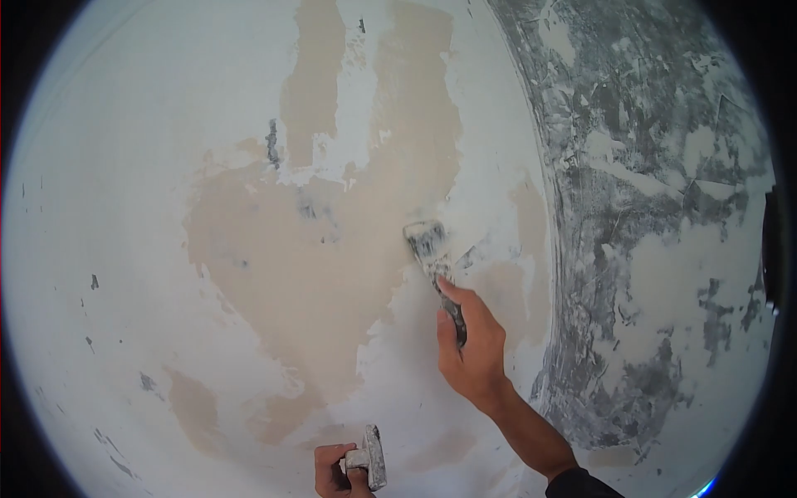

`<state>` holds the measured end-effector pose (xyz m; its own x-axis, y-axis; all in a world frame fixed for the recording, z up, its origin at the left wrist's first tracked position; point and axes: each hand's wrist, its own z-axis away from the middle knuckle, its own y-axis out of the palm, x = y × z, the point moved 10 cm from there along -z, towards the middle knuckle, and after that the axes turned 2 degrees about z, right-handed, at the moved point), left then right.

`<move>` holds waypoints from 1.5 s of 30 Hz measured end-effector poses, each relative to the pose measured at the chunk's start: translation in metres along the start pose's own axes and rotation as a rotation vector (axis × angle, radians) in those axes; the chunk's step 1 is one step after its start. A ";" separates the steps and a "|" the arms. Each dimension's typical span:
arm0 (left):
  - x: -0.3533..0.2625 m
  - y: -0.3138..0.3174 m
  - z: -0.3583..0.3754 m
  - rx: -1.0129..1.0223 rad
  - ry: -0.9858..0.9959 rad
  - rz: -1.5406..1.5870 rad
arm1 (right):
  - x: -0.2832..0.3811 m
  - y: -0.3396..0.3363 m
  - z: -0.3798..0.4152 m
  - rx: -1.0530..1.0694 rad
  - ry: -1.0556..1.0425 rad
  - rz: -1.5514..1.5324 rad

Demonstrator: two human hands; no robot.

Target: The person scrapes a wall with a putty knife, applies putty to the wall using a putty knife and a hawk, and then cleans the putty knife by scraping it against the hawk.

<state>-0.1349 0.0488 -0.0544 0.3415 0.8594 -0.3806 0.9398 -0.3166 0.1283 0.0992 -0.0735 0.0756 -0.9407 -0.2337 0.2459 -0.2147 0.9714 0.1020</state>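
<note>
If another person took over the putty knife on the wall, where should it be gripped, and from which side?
Grip the putty knife by its dark handle, from below, as the right hand does now. The blade points up-left against the wall and is smeared with filler, while the handle slants down toward the person.

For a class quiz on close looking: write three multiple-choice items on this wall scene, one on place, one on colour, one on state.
1. Where is the knife blade?
A. flat on the wall
B. on the floor
C. in a bucket

2. What colour is the bare patch?
A. green
B. tan
C. black

3. How is the right hand?
A. open, empty
B. gripping the knife handle
C. out of view

Answers: 1 A, the blade lies against the plaster; 2 B, tan shows amid white filler; 3 B, fingers wrap the handle, while the left hand holds a second tool.
</note>
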 end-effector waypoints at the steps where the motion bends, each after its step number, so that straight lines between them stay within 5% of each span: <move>1: -0.001 -0.001 0.002 0.000 -0.002 0.005 | 0.001 0.002 0.018 0.036 0.027 -0.029; 5: 0.000 -0.010 0.004 -0.002 -0.052 0.005 | 0.020 -0.001 0.044 0.157 0.099 -0.179; 14: -0.025 -0.010 0.003 -0.072 0.053 -0.005 | 0.028 0.003 -0.096 -0.122 -0.093 -0.072; 24: -0.001 -0.019 0.018 -0.046 -0.101 0.013 | 0.024 0.005 -0.074 -0.165 -0.131 -0.076; 29: -0.017 -0.007 0.007 -0.050 0.057 -0.002 | 0.014 0.022 -0.097 -0.095 -0.034 0.063; 45: 0.119 -0.005 0.059 0.307 -0.181 0.039 | 0.018 -0.006 -0.077 -0.095 -0.041 -0.019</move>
<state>-0.1000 0.1289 -0.1538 0.3439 0.7678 -0.5405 0.8698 -0.4774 -0.1247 0.1040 -0.0866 0.1536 -0.9472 -0.2477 0.2035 -0.2080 0.9579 0.1979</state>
